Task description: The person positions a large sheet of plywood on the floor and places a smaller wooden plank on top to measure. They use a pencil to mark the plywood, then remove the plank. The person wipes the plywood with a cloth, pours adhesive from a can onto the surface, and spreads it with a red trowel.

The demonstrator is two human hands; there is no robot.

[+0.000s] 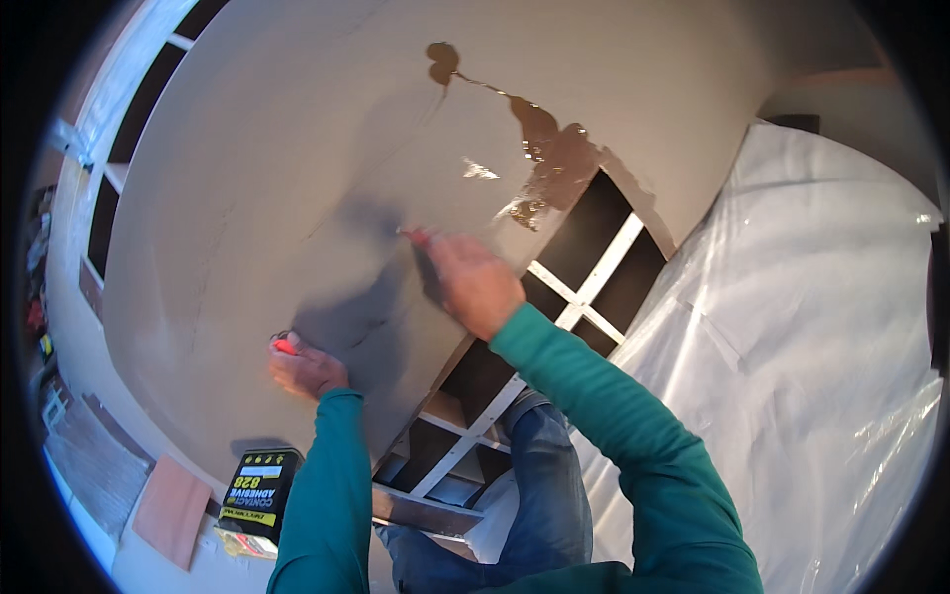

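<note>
A large grey-beige sheet spreads in front of me, with a glossy brown puddle of liquid trailing across it toward its cut corner. My right hand is closed around a small red-handled tool, whose tip reaches the sheet left of the puddle; blur hides its kind. Lower left, my left hand is closed on another red-handled tool just over the sheet. Its dark end is too small to name. Both hands cast shadows on the surface.
A black and yellow can stands by my left forearm. Beneath the sheet shows a white lattice frame with dark openings. Clear plastic film covers the right side. A reddish-brown board piece lies at lower left.
</note>
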